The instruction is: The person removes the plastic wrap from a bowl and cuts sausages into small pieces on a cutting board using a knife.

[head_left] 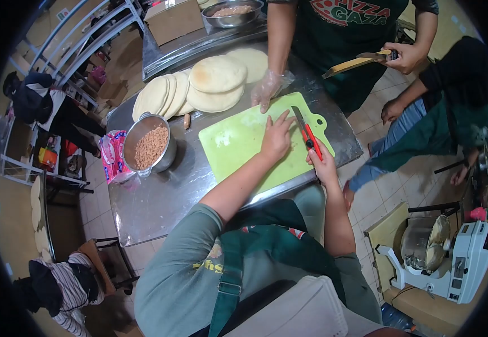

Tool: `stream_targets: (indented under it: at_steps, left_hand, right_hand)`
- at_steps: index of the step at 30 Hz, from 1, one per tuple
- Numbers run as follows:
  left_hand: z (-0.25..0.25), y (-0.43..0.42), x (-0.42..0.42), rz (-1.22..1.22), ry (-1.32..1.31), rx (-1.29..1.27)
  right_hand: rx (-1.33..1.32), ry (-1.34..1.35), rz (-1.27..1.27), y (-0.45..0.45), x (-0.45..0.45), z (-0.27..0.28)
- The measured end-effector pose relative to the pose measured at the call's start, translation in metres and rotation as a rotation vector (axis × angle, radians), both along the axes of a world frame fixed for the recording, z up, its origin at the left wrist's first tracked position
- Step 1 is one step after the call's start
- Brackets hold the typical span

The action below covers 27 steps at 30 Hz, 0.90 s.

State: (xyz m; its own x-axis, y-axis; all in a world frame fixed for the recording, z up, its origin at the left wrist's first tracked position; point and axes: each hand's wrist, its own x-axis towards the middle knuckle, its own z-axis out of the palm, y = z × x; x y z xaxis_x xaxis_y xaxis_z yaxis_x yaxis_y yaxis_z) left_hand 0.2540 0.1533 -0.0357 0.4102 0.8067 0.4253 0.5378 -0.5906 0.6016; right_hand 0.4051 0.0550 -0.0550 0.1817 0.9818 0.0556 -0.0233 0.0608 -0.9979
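Note:
My left hand [277, 136] rests on the green cutting board [232, 140] with its fingers apart and nothing held. In my right hand [323, 164], over the board's right edge, is a red-handled knife [310, 137], its blade pointing up and away from me. Small crumbs lie on the board near the blade. Beyond the board, a co-worker's gloved hand [267, 90] touches its far edge. Round flatbreads [217, 74] are stacked to the left of that hand. A metal pot [149, 143] of chopped pinkish filling stands left of the board, with a small brown piece [187, 121] near it.
The co-worker's other hand [405, 58] holds a yellow-edged tool [348, 66] beyond the table [143, 208]. A pink package [113, 157] sits beside the pot. Another person [423, 112] is at the right, near a white mixer [466, 264]. A cardboard box [173, 21] and metal bowl [232, 19] stand behind.

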Motion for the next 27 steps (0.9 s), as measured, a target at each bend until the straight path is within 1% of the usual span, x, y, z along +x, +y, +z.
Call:
stream_targets:
  at_steps: [2,3,5,7,8,10,11,13,14,16,17,19,20,21,23,25,27]
  left_hand:
    - [-0.002,0.007,-0.017,0.010,-0.166,0.065]
    - [0.004,0.007,-0.024,0.017,-0.164,0.065]
    - [0.015,0.007,-0.039,0.070,-0.394,-0.053]
    - [0.016,0.008,-0.055,0.097,-0.355,-0.030]
    - [0.011,0.010,-0.062,0.052,-0.445,-0.091]
    - [0.010,0.007,-0.073,-0.022,-0.604,-0.264]
    - [0.009,0.004,-0.079,-0.010,-0.607,-0.259]
    - [0.006,0.001,-0.092,-0.031,-0.668,-0.338]
    - [0.005,0.000,-0.100,-0.020,-0.669,-0.336]
    - [-0.001,-0.003,-0.120,-0.043,-0.764,-0.375]
    - [-0.004,-0.005,-0.129,-0.036,-0.765,-0.375]
    - [-0.009,-0.008,-0.147,0.054,-0.763,-0.428]
    - [-0.012,-0.010,-0.154,0.158,-0.625,-0.317]
    - [-0.012,-0.013,-0.163,0.162,-0.626,-0.314]
    - [-0.008,-0.020,-0.178,0.320,-0.374,-0.221]
    - [-0.007,-0.019,-0.186,0.377,-0.368,-0.186]
    - [-0.005,-0.014,-0.192,0.472,-0.220,-0.156]
  right_hand:
    - [0.022,0.027,0.018,0.000,-0.002,0.002]
    - [0.031,0.053,0.014,0.000,-0.005,0.007]
    - [0.040,0.079,0.020,-0.001,-0.011,0.016]
    - [0.068,0.073,0.032,-0.001,-0.018,0.021]
    - [0.070,0.074,0.041,-0.001,-0.021,0.024]
    - [0.065,0.029,0.087,-0.004,-0.028,0.030]
    - [0.066,0.029,0.100,-0.005,-0.032,0.032]
    - [0.058,-0.118,0.132,-0.006,-0.040,0.036]
    - [0.056,-0.116,0.142,-0.008,-0.045,0.038]
    - [0.032,-0.216,0.117,-0.014,-0.054,0.043]
    - [0.030,-0.216,0.124,-0.017,-0.057,0.043]
    - [-0.001,-0.333,0.132,-0.022,-0.059,0.046]
    - [0.001,-0.335,0.135,-0.027,-0.059,0.051]
    - [0.027,-0.381,0.136,-0.030,-0.062,0.056]
    - [0.060,-0.430,0.144,-0.036,-0.066,0.062]
    - [0.053,-0.418,0.176,-0.043,-0.071,0.065]
    - [0.097,-0.428,0.187,-0.048,-0.077,0.060]
